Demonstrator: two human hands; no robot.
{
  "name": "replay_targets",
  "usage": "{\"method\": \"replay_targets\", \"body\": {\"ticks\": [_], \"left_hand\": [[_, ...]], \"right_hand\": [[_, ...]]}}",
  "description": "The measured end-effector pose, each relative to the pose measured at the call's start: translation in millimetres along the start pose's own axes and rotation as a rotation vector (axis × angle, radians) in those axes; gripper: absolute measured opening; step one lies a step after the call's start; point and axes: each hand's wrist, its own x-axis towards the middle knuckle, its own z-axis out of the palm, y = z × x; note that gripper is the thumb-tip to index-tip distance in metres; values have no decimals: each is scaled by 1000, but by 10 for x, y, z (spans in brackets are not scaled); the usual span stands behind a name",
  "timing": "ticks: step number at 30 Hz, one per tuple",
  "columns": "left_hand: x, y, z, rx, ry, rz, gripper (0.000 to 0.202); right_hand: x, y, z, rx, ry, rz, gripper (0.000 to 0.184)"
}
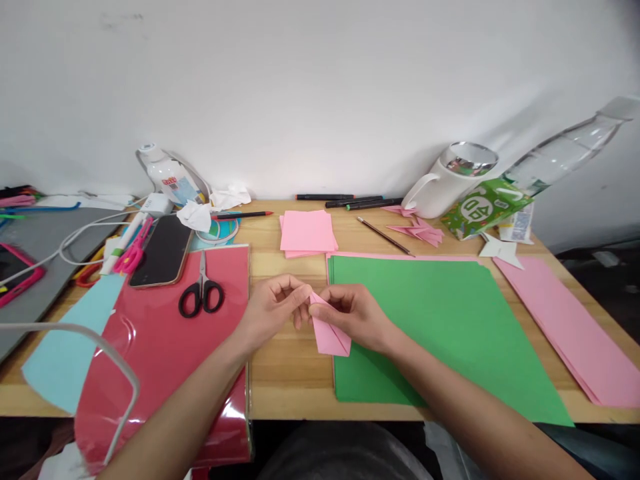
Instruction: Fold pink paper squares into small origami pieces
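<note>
Between my two hands is a small piece of folded pink paper [332, 337], its upper tip pinched and its wider end hanging down. My left hand [277, 308] is closed at the tip, thumb and fingers together on the paper. From the right, my right hand [357, 315] grips the paper's upper edge with its thumb across the front. Some of the fingers behind the paper are hidden. Beyond the hands lies a stack of square pink papers [307, 232]. Black-handled scissors [201, 288] rest left of my left hand.
Green sheets [430, 320] lie under my right forearm, a red plastic-covered folder [170, 360] under the left. Pink strips [570, 327] sit at the right. Along the back are a white mug [435, 183], folded pink paper shapes [420, 231], a pencil [385, 236] and a phone [163, 250].
</note>
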Motion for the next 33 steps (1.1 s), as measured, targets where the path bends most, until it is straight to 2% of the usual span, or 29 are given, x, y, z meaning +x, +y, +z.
{"method": "replay_targets", "body": {"ticks": [4,8,13,17,20,23,26,29,33], "left_hand": [[11,15,-22,3,-49,-8,41],[-16,9,-10,139,-7,-15,37],[-27,-23,1,79,9,23,37],[2,-47,-22,64,156,26,40],[23,-52,-36,-12,240,34,41],[19,-47,-23,-38,141,20,45],[2,-37,-7,73,4,-3,45],[-4,-32,-13,182,57,59,38],[7,-46,-23,213,99,60,37]], "right_hand": [[-2,21,21,-8,6,10,39],[-1,9,29,-40,6,-23,41],[9,-29,21,-22,-24,-11,45],[26,-29,-2,13,9,58,44],[39,-22,-14,80,63,42,40],[51,-34,-14,151,130,14,41],[62,-52,-7,168,173,7,43],[74,-48,2,221,145,-1,42],[82,-9,14,328,208,-13,49]]}}
